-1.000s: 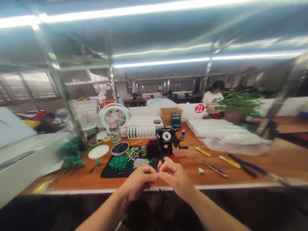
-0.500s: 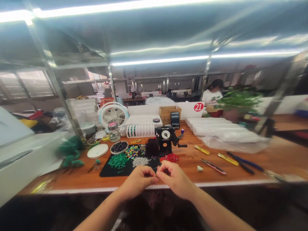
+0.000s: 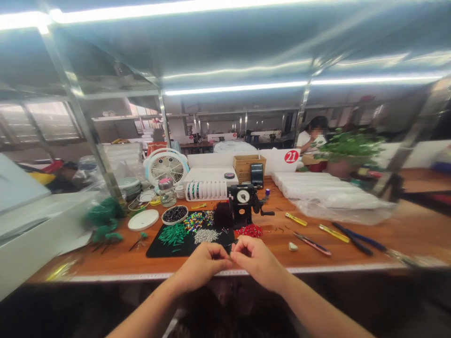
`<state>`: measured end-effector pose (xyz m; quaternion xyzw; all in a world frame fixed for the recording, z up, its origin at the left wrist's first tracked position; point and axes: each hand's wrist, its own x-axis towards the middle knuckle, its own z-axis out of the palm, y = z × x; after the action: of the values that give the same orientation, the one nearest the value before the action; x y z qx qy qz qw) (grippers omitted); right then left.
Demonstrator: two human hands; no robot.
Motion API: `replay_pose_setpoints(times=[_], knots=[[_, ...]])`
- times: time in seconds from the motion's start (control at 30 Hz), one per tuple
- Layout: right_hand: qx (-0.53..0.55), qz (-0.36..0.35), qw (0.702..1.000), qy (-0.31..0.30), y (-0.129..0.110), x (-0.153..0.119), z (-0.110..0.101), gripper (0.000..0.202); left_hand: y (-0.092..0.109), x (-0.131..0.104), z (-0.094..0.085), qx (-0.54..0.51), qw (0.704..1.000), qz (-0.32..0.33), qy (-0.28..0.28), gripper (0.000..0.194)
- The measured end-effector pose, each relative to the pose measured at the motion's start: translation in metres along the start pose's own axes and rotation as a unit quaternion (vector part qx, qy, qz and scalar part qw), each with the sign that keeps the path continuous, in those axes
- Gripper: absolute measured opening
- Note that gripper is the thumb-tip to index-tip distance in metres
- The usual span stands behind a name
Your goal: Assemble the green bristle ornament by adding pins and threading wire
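Observation:
My left hand [image 3: 207,264] and my right hand [image 3: 256,261] meet at the front edge of the wooden table, fingertips pinched close together. A small dark piece shows between them, too small to name. Just beyond lies a black mat [image 3: 155,249] with green tube-like pieces [image 3: 174,234], silvery beads [image 3: 206,235] and mixed coloured beads [image 3: 193,222]. Past my right hand are a heap of small red pieces [image 3: 249,230] and a black hand-cranked device [image 3: 243,202] with a round dial. A bundle of dark strands [image 3: 223,215] lies left of the device.
A bowl of dark beads [image 3: 175,215], a white lid [image 3: 143,220], a glass jar [image 3: 167,192] and a fan [image 3: 167,168] stand left. To the right lie a cutter [image 3: 312,243], pliers [image 3: 355,238], yellow-handled tools [image 3: 334,233] and plastic-wrapped rolls [image 3: 327,192]. A person [image 3: 312,136] sits beyond.
My hands stay pinched together in nearly the same place, with only a slight shift of the fingers. The person in the background has raised a hand toward the head.

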<state>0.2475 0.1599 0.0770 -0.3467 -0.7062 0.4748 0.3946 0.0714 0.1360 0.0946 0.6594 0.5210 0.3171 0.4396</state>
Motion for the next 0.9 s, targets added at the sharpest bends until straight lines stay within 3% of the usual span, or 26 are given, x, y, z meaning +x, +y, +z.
replay_pose_setpoints(times=[0.1,0.37,0.63,0.9], knots=[[0.003,0.011,1.0,0.012,0.003,-0.003,0.004,0.012,-0.001,0.0,0.0,0.001,1.0,0.0,0.0,0.016],[0.119,0.041,0.992,-0.03,0.003,-0.006,0.006,0.016,-0.006,-0.001,0.002,-0.018,1.0,0.003,-0.017,0.015],[0.02,-0.005,0.999,-0.024,-0.007,-0.01,0.005,0.009,-0.003,-0.009,0.007,-0.053,0.998,0.005,-0.034,0.02],[-0.115,-0.068,0.989,-0.064,-0.025,-0.04,0.006,0.01,0.015,-0.027,0.008,0.006,0.992,0.088,-0.091,0.026]])
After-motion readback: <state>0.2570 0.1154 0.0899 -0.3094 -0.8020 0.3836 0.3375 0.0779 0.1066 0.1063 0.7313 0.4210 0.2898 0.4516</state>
